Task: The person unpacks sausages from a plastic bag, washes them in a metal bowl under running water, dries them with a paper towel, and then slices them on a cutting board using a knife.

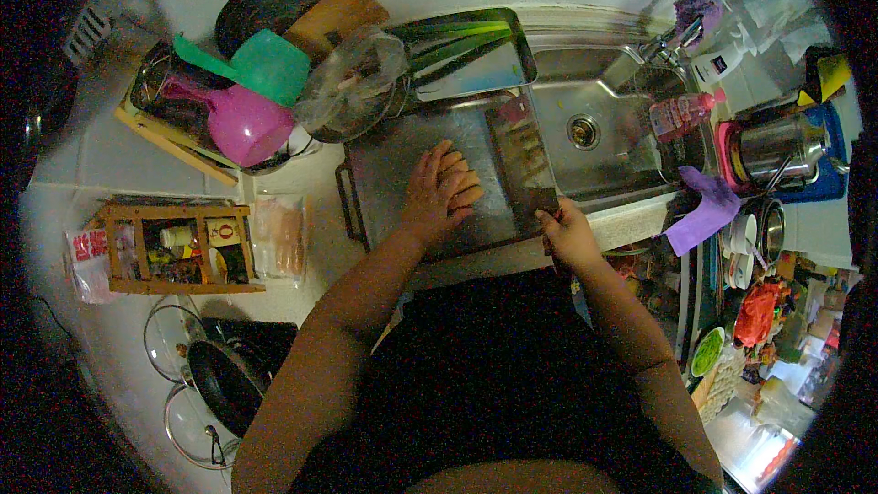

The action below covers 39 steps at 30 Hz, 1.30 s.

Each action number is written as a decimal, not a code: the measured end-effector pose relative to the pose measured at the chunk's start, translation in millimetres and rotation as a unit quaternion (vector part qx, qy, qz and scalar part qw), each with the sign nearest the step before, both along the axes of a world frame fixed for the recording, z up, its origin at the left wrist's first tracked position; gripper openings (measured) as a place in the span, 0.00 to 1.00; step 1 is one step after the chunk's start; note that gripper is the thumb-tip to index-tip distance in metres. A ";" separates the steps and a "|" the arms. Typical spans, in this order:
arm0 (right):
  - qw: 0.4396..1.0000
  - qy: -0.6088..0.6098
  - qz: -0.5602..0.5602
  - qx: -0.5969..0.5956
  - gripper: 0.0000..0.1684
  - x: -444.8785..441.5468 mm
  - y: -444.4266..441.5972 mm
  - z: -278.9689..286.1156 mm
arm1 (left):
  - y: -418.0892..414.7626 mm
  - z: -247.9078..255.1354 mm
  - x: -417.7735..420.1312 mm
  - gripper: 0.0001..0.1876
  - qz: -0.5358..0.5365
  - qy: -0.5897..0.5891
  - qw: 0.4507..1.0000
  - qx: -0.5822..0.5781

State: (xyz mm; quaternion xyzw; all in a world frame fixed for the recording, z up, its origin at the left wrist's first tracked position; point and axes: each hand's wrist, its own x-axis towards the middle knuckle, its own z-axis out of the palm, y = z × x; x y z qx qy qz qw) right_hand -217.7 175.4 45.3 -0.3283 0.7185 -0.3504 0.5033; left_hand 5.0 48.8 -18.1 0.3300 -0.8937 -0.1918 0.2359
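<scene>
My right hand (573, 233) grips the handle of a broad cleaver (525, 158), its wide blade pointing away from me. The blade lies over the right side of a grey metal-looking cutting board (391, 144) with a handle at its left edge. Over the middle of the board is my left hand (439, 195), its fingers bent and pointing away. Orange-tan shapes show at those fingertips. Blur and grain hide whether they are fingers or pieces of food, so I cannot tell if this hand holds anything. A gap of bare board separates it from the blade.
Right of the board is a steel sink (555, 110) with a pink detergent bottle (679, 113) and purple cloth (706, 209) nearby. A tray (473, 72) and clear lidded bowl (357, 82) stand behind. Leftward are a pink jug (250, 127), wooden rack (233, 210) and frying pan (223, 384).
</scene>
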 end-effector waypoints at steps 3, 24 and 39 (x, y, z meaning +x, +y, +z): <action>1.000 0.005 0.007 -0.010 0.10 -3.5 2.2 -7.5 | -6.2 -4.9 -1.2 0.20 0.064 0.104 0.989 0.088; 1.000 -0.001 0.007 -0.007 0.10 -6.5 -7.0 -12.6 | -63.7 -8.9 22.8 0.11 0.133 0.010 0.988 0.072; 1.000 0.014 0.001 -0.009 0.13 -7.6 -9.3 -24.5 | -65.9 -6.7 25.2 0.13 0.137 -0.012 0.985 0.107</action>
